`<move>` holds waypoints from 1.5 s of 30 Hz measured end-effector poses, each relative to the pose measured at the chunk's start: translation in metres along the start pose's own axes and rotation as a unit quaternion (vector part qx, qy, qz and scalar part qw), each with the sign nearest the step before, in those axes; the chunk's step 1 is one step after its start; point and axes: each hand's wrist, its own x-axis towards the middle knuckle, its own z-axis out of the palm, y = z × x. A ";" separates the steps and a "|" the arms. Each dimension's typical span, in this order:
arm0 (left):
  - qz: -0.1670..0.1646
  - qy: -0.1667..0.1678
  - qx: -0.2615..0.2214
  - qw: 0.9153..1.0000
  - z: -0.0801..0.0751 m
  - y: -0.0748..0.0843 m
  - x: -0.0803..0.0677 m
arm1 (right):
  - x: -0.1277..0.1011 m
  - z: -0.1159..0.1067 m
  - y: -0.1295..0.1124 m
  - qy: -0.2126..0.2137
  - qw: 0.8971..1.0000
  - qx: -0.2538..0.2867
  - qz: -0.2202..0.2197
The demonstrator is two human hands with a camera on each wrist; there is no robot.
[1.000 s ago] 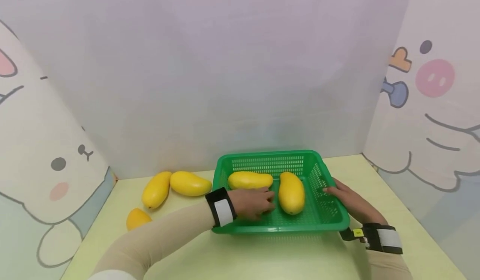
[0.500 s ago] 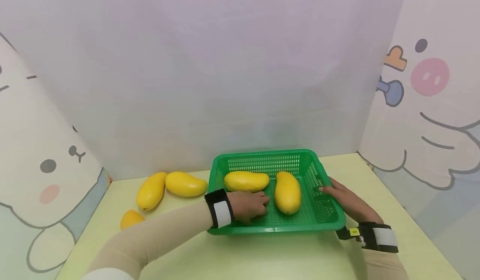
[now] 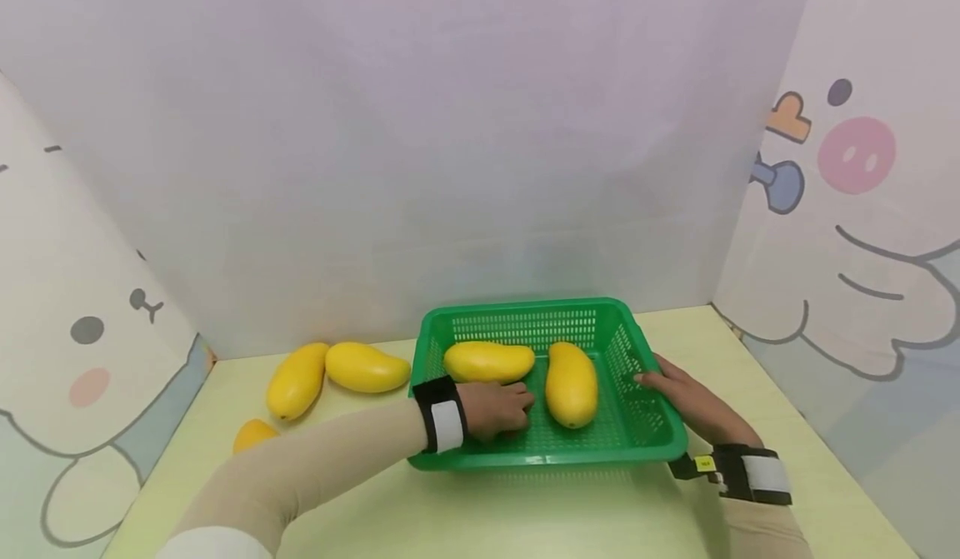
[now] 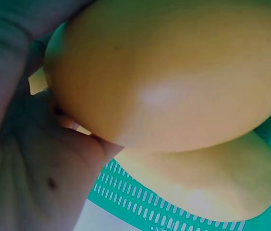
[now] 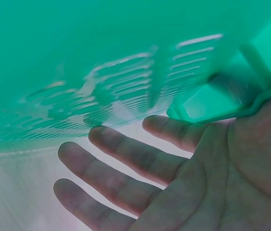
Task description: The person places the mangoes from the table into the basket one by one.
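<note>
A green mesh basket (image 3: 525, 309) sits on the yellow-green table and holds two yellow mangoes. One mango (image 3: 487, 361) lies crosswise at the back, the other (image 3: 571, 384) lengthwise to its right. My left hand (image 3: 497, 409) is inside the basket with fingers curled, up against the crosswise mango. In the left wrist view a mango (image 4: 174, 72) presses into my palm (image 4: 25, 168) with a digit wrapped over it, and a second mango (image 4: 212, 187) lies behind. My right hand (image 3: 693, 413) rests on the basket's right side. Its fingers (image 5: 121, 168) lie straight and spread beside the basket wall (image 5: 102, 57).
Three loose mangoes lie on the table left of the basket: two (image 3: 296, 380) (image 3: 366, 367) near the back wall, and one (image 3: 251, 436) nearer, partly hidden by my left forearm. Cartoon-printed panels close in the left, back and right sides.
The head camera has shifted slightly, so everything sits a little further left. Relative to the basket, neither the hands nor the mangoes have visibly moved.
</note>
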 end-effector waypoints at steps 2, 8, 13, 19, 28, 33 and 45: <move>0.003 0.002 0.006 1.000 0.001 0.000 0.000 | 0.001 0.000 0.000 0.001 1.000 0.000 0.004; 0.005 -0.002 0.057 0.998 -0.001 0.000 0.001 | 0.002 0.001 -0.001 0.001 1.000 -0.007 0.000; 0.002 -0.007 0.077 0.997 -0.003 -0.001 0.002 | 0.001 0.001 -0.003 0.005 1.000 -0.009 0.004; -0.003 -0.016 0.081 0.997 -0.006 -0.002 0.004 | -0.001 0.001 -0.004 0.005 1.000 -0.007 0.007; -0.013 -0.017 0.096 0.995 -0.005 0.000 0.005 | 0.001 0.001 -0.003 0.006 1.000 -0.006 0.007; -0.016 -0.013 0.113 0.993 -0.005 0.001 0.004 | 0.002 0.001 -0.003 0.010 1.000 -0.011 0.011; -0.018 -0.011 0.115 0.993 -0.005 0.003 0.003 | 0.001 0.000 -0.003 0.012 1.000 -0.014 0.017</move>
